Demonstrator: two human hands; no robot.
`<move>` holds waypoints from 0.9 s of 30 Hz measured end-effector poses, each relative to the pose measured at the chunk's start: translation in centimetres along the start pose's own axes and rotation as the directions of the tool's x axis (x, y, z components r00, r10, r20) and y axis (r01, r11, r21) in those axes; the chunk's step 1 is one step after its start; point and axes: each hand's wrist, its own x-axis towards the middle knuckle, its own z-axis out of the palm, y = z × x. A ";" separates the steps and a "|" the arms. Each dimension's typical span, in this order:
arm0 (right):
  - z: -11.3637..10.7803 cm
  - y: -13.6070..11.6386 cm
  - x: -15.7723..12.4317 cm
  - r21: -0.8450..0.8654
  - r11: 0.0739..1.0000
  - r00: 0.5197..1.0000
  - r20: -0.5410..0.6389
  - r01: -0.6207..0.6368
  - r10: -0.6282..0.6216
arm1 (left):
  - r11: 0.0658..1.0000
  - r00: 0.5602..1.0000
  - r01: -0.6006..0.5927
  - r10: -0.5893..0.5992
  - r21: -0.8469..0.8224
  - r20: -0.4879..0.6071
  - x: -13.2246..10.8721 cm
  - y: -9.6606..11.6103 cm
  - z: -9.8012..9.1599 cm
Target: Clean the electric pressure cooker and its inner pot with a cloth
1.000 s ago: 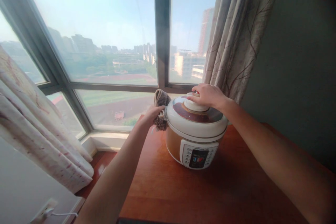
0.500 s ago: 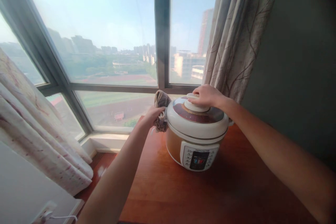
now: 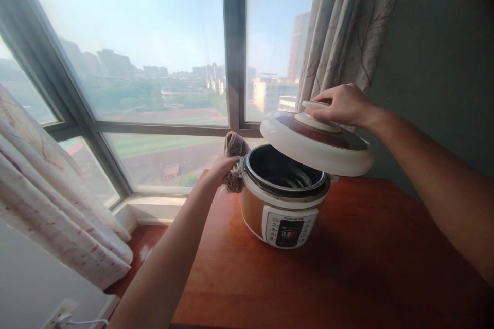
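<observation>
Centre of frame: orange-and-white round electric cooker (image 3: 254, 208) on a reddish-brown wooden worktop (image 3: 347, 267), its control panel (image 3: 289, 227) facing the camera. The dark metal inner pot (image 3: 285, 174) is open to view and looks empty. The round white lid with a dark red top (image 3: 309, 146) is in the air just above and right of the cooker, clear of the rim and tilted with its right edge lower. Right hand (image 3: 341, 105), right of centre: fingers curled down over the lid's white knob (image 3: 314, 122), clamped on it from above, carrying the whole lid. Left hand (image 3: 219, 169), just left of the cooker: closed round a bunched grey-brown cloth (image 3: 233, 150), which is pressed against the cooker's left rim. I cannot tell whether there is a side handle under the cloth. Judgement on doing this lift well: keep the grip centred on the knob so the lid does not swing, keep the lower edge away from the pot rim, and keep the cloth hand braced so the cooker does not slide on the smooth wood. Behind: a large window (image 3: 154, 61) and a pale patterned curtain (image 3: 339, 25) at upper right, close to the raised lid.
</observation>
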 end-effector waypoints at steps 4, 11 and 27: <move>-1.9 3.4 -2.6 -0.033 0.992 0.992 0.037 -0.120 0.121 | 1.000 1.000 0.005 -0.004 -0.002 0.022 0.0 0.0 0.0; -3.3 11.9 -8.8 -0.186 0.908 0.923 0.015 -0.375 0.384 | 1.000 1.000 0.012 -0.012 0.015 0.003 -0.2 0.3 0.2; 5.4 19.8 -25.6 -0.199 0.840 0.824 0.180 -0.504 0.537 | 0.999 0.998 0.049 -0.050 -0.021 -0.025 -0.5 0.4 0.4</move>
